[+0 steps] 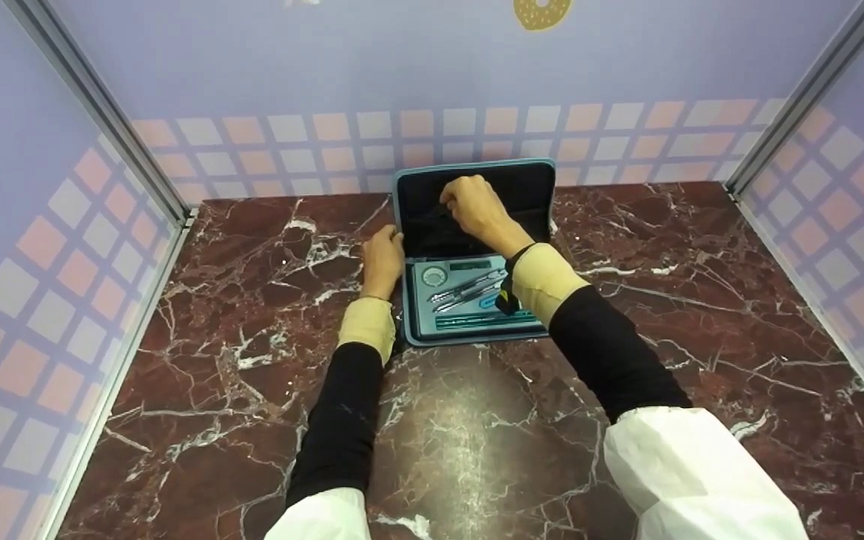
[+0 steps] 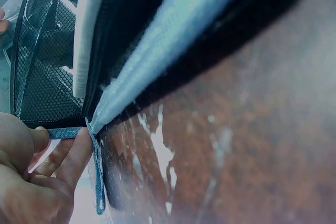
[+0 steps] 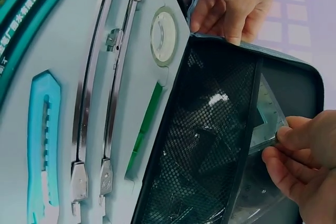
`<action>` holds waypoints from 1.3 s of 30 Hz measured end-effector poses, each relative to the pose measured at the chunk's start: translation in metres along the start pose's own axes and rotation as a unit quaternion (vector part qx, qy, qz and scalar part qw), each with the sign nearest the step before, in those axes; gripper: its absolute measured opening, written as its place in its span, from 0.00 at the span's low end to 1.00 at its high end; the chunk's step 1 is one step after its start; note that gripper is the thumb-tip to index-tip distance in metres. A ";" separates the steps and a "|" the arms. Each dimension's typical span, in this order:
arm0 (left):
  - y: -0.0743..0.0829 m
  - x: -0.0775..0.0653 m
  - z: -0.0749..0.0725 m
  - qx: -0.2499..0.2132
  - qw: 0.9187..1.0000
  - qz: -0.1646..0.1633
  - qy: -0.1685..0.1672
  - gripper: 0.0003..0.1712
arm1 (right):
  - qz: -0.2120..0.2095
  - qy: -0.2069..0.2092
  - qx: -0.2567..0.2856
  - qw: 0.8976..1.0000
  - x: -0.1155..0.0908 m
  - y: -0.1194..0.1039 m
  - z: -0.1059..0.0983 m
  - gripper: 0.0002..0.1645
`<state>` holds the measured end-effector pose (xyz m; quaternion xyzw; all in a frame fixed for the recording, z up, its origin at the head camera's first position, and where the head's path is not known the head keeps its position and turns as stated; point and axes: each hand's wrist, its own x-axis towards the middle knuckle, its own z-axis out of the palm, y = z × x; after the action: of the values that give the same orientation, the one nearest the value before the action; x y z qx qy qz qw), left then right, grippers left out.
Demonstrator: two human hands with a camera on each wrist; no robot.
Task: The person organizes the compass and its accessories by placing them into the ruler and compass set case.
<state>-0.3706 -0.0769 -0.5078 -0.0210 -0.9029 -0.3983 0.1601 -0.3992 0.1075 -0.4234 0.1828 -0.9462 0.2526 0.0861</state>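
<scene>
A zip-up drawing-set case [image 1: 475, 163] stands with its lid raised. My left hand [image 1: 383, 259] pinches the case's edge by the hinge, where a zipper tape [image 2: 63, 132] shows in the left wrist view. In front of the lid, my right hand [image 1: 475, 206] pinches a clear plastic set square [image 3: 265, 111] between thumb and finger. The set square sticks partly out of the mesh pocket [image 3: 205, 129] inside the lid. Beside it lies another clear plastic piece [image 3: 257, 200] with a curved edge, its lower part behind the mesh.
The case's tray holds a blue utility knife [image 3: 44, 150], metal compasses [image 3: 113, 103], a round white tape-like ring [image 3: 157, 38], a narrow green piece [image 3: 144, 129] and green pencils [image 1: 477, 321]. Behind the marbled table [image 1: 252, 420] rises a tiled-pattern wall [image 1: 289, 139].
</scene>
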 end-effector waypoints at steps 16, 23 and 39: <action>0.000 0.000 0.001 -0.009 1.000 0.006 0.004 0.10 | 0.001 -0.041 -0.085 0.996 -0.002 -0.002 0.014 0.15; 0.000 0.000 0.001 -0.010 1.000 0.005 0.000 0.10 | -0.011 -0.038 -0.099 0.994 -0.004 -0.001 0.019 0.13; -0.002 0.001 0.002 -0.009 1.000 0.002 0.001 0.09 | -0.072 -0.045 -0.181 0.980 -0.004 -0.005 0.021 0.11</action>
<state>-0.3724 -0.0768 -0.5099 -0.0236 -0.8991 -0.4063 0.1612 -0.3954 0.0945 -0.4400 0.2432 -0.9635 0.0620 0.0931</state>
